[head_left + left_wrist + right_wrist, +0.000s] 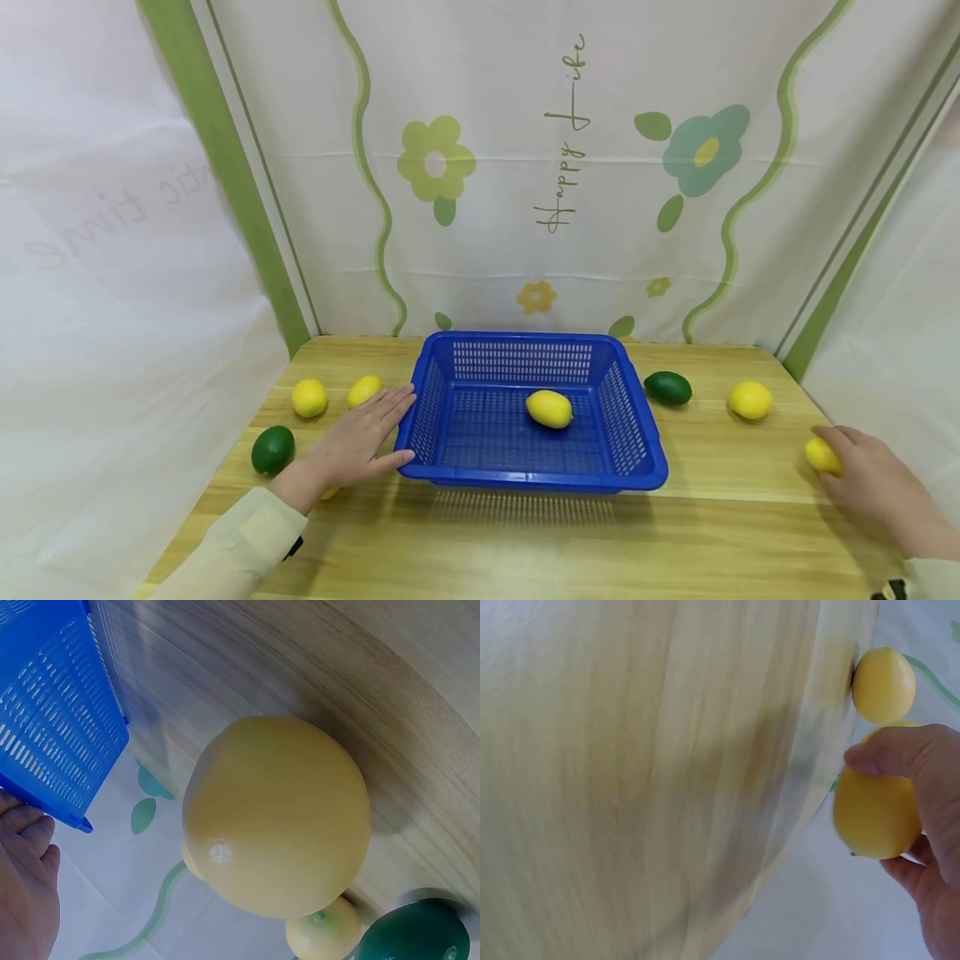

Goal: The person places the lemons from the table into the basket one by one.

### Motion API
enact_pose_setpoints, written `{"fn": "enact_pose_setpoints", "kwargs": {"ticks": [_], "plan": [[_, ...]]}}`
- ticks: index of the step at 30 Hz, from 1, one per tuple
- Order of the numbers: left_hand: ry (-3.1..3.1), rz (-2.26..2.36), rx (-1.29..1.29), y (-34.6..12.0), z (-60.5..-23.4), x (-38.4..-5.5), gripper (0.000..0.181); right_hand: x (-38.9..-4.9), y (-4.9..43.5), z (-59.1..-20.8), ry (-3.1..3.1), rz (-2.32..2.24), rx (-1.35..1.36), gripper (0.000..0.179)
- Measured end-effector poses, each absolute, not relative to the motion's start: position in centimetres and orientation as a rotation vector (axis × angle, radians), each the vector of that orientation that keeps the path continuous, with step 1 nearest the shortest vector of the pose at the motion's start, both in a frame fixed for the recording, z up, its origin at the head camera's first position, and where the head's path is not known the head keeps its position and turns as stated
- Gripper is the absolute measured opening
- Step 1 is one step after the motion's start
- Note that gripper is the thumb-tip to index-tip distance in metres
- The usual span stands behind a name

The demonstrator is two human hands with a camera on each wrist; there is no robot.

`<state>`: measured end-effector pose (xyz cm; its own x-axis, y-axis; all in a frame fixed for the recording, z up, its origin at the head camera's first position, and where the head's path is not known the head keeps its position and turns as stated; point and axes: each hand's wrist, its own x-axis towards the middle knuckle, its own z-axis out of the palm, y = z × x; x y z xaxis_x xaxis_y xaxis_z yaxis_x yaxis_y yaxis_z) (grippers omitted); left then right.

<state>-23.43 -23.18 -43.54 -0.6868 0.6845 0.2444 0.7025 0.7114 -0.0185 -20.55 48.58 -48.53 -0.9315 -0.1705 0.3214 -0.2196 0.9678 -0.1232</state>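
Note:
A blue plastic basket stands mid-table with one lemon lying inside. My left hand rests its outstretched fingers on the basket's left rim; in the left wrist view the fingers touch that rim. At the table's right side my right hand grips another lemon between thumb and fingers. The right wrist view shows this held lemon close up, the thumb across its top. Beyond it sits one more yellow lemon.
Right of the basket lies a dark green avocado-like fruit. On the left are a round yellow fruit, a lemon and a second dark green fruit. Another yellow fruit is mostly hidden under the left wrist in the head view.

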Motion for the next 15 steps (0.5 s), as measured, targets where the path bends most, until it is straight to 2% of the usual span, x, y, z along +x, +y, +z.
{"fn": "enact_pose_setpoints", "kwargs": {"ticks": [15], "plan": [[-2.699, -0.117, -1.103, -23.15, -43.48, -23.38, 0.078, -21.19, 47.64, -47.63, -2.490, 0.141, 0.433, 0.074]]}}
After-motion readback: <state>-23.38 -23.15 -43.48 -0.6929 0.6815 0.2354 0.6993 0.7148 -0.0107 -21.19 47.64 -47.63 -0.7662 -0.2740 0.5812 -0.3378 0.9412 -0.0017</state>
